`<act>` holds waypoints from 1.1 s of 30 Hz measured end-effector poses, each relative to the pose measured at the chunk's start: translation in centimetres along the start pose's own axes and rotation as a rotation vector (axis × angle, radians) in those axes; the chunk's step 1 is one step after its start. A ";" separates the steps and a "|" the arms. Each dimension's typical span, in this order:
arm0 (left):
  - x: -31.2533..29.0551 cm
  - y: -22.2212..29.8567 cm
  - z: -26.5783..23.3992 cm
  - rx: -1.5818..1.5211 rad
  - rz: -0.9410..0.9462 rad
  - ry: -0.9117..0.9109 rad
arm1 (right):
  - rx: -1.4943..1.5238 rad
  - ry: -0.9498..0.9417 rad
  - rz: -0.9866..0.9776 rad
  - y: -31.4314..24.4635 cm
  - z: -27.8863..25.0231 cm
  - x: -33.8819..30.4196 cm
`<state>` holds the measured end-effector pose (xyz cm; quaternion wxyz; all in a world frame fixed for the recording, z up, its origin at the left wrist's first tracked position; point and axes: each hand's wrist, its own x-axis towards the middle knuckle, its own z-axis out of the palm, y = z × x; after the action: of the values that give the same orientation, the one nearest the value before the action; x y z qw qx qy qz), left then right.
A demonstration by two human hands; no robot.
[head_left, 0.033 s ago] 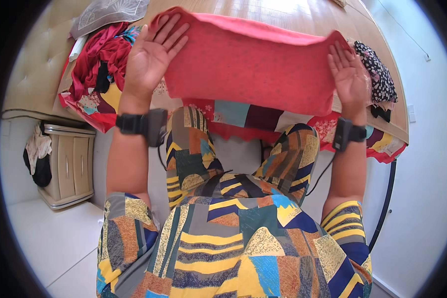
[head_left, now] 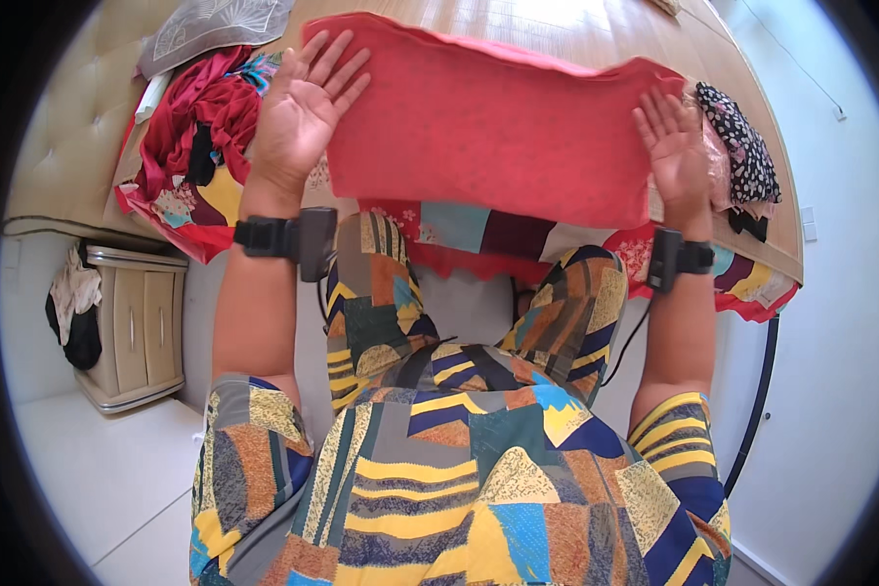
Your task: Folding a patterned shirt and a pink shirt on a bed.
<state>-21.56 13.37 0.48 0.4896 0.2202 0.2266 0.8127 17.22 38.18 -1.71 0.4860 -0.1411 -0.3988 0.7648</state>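
Observation:
A red cloth [head_left: 488,127] with a faint dotted pattern is laid out as a wide rectangle across the near part of the bed. At its left end my left hand [head_left: 306,119] is open, palm up, fingers spread over the cloth's edge. My right hand [head_left: 676,151] mirrors it at the right end, also palm up with fingers stretched out. Neither hand's fingers curl round the fabric. Whether the backs of the hands press on the cloth cannot be made out. A dark strapped device sits on each wrist.
Crumpled dark red clothes [head_left: 205,107] lie left on the bed, below a grey cushion [head_left: 215,34]. At right is a folded black floral cloth [head_left: 742,146]. A patchwork bedcover [head_left: 518,232] hangs at the near edge. A beige cabinet [head_left: 137,322] stands lower left.
The cloth's raised far corners have flattened, and its far edge lies smoother. Both hands have shifted slightly inward, the right one leftward. The fingers remain spread.

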 end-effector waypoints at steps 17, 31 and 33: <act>-3.5 -7.6 -9.3 1.846 0.125 0.233 | -1.686 0.392 -0.295 8.7 -4.3 -8.9; -2.1 -9.2 -7.4 1.576 0.060 0.322 | -1.862 0.348 -0.343 9.5 -3.9 -8.9; -2.3 -9.0 -6.4 1.562 -0.019 0.343 | -1.855 0.368 -0.338 9.5 -4.0 -9.1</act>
<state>-18.00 14.10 -10.19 0.1590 0.3696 0.8043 0.4374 18.10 30.29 -12.93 0.3397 -0.5278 -0.7779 0.0302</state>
